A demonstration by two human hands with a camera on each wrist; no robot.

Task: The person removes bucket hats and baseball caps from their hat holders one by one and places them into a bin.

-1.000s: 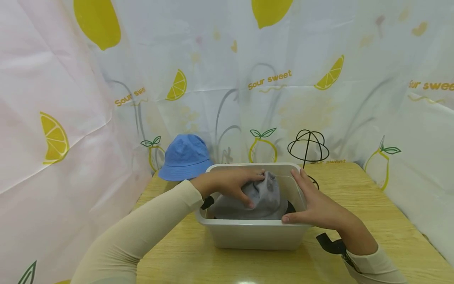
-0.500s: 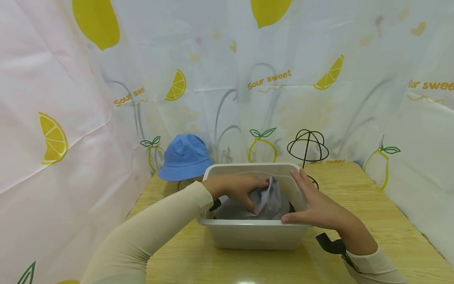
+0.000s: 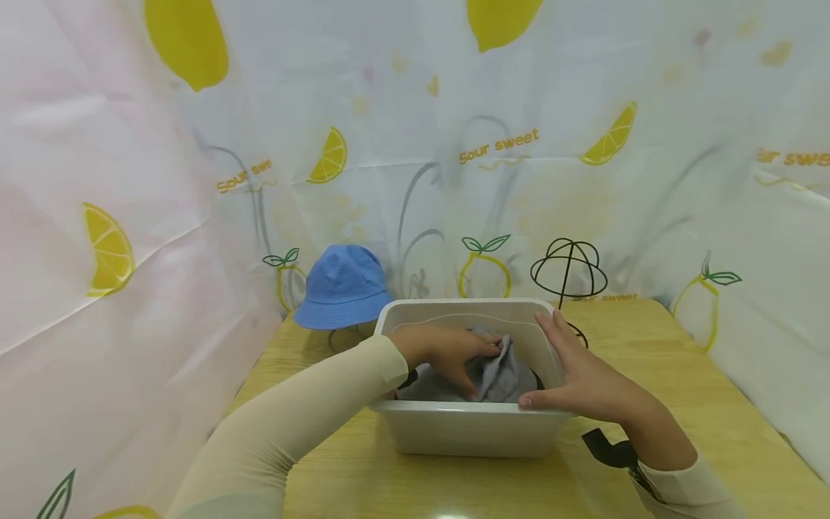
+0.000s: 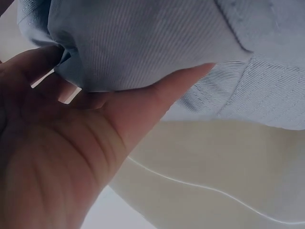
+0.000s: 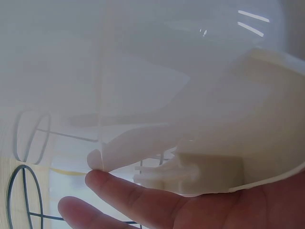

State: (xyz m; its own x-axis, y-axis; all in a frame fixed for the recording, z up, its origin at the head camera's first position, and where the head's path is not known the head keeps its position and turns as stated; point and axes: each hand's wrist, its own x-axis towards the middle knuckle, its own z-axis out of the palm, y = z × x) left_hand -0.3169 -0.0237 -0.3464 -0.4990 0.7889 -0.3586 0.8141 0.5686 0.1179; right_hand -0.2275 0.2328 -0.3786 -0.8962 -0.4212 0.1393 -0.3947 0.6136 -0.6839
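In the head view, a white plastic bin [image 3: 463, 429] stands on the table with a crumpled grey fabric hat [image 3: 502, 371] inside. My left hand [image 3: 447, 353] reaches into the bin and grips the hat, thumb toward the front and fingers behind. Ribbed grey cloth of the hat [image 4: 143, 43] lies between thumb and fingers in the left wrist view; some fingertips are hidden by it. My right hand [image 3: 580, 378] rests against the bin's right end, thumb at the front rim. Its fingers [image 5: 138, 198] lie straight along the outside of the wall in the right wrist view.
A blue bucket hat [image 3: 344, 285] sits on a wire stand behind the bin at left. At back right, a black wire hat stand [image 3: 569, 268] rises close to my right hand. Lemon-printed sheeting [image 3: 415, 108] walls the wooden table [image 3: 681, 404] at the back and sides.
My left hand has moved lower and to the right inside the bin, pushing the grey hat down with it. My right hand stays at the bin's right end.
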